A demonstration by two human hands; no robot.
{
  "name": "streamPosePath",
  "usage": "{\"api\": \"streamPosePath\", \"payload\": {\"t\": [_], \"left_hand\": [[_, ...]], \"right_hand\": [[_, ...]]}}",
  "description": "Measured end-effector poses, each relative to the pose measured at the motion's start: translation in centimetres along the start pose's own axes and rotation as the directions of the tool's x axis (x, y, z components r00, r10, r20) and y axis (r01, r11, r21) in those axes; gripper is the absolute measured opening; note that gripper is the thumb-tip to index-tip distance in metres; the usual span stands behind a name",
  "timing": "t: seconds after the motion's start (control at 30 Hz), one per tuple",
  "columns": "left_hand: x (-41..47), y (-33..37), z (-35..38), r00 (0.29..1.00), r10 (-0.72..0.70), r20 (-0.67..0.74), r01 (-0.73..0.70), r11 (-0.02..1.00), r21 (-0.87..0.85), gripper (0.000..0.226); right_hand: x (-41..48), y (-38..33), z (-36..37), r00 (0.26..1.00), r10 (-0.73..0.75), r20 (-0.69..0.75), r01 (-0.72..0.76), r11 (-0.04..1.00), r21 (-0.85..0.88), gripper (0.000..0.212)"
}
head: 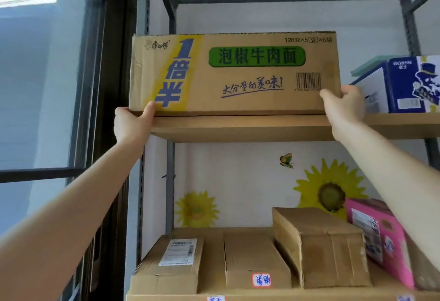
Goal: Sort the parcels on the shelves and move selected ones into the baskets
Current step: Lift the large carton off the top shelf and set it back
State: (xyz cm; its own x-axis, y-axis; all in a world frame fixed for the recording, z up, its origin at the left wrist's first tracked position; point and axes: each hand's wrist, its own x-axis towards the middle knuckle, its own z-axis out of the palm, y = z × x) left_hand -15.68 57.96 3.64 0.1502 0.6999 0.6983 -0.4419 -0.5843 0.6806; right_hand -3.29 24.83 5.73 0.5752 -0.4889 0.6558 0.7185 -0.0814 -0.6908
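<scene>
You have the large brown cardboard carton (233, 72), the one with a green label and blue-and-yellow print, caught between your two hands on the upper wooden shelf board (262, 129). It sits above you and straight ahead. Its long axis runs left to right along the board, so each hand has its own end and neither is nearer than the other. Your left hand (129, 124) holds the lower left corner, thumb laid on the printed front and the fingers (120, 111) curled round the end. Your right hand (342, 108) mirrors it at the lower right corner, thumb on the front below the barcode, the rest wrapped round the side. The carton's base looks to rest flat on the board. Pulling it off would mean drawing it toward you, square to its length, and keeping both ends level, I judge. Watch the blue and white printed box (409, 86) just beside your right hand. On the lower shelf stand plain brown cardboard parcels (319, 248) and a pink box (378, 236). No basket is in view.
</scene>
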Motion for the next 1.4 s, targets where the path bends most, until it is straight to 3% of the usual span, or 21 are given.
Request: {"api": "streamPosePath", "payload": {"t": [0.27,0.5,0.7,0.83,0.97,1.13,1.23,1.4], "left_hand": [[-2.5,3.1,-3.1,0.993,-0.042,-0.114,0.020,0.982,-0.190,0.067],[-4.0,5.3,-5.3,0.996,-0.038,-0.075,0.020,0.971,-0.237,0.064],[-5.2,6.7,-6.6,0.996,0.080,-0.040,-0.087,0.973,-0.216,0.067],[-6.0,6.6,-7.1,0.999,-0.007,-0.044,-0.001,0.982,-0.189,0.070],[-7.2,5.4,-7.6,0.997,-0.081,0.010,0.080,0.958,-0.275,0.073],[-9.2,4.3,-8.6,0.989,-0.145,0.041,0.151,0.947,-0.285,0.060],[-10.4,3.6,-9.2,0.981,-0.187,0.060,0.196,0.928,-0.317,0.046],[-12.2,1.3,-9.6,0.961,-0.269,0.060,0.275,0.931,-0.242,0.050]], "right_hand": [[-1.3,-2.9,-4.8,0.999,-0.044,-0.002,0.044,0.993,0.106,0.050],[-2.2,-4.3,-7.8,0.997,-0.070,0.023,0.066,0.988,0.141,0.058],[-2.5,-4.5,-9.8,0.986,-0.153,0.060,0.149,0.986,0.073,0.051],[-3.1,-4.0,-10.8,0.977,-0.190,0.098,0.183,0.980,0.080,0.042],[-5.0,-2.1,-11.9,0.971,-0.218,0.100,0.208,0.973,0.097,0.042],[-7.3,-0.7,-13.1,0.961,-0.226,0.158,0.220,0.974,0.052,0.023],[-9.0,-0.7,-13.5,0.957,-0.232,0.175,0.230,0.973,0.034,0.047],[-10.8,1.3,-14.2,0.981,-0.117,0.155,0.124,0.991,-0.040,0.053]]}}
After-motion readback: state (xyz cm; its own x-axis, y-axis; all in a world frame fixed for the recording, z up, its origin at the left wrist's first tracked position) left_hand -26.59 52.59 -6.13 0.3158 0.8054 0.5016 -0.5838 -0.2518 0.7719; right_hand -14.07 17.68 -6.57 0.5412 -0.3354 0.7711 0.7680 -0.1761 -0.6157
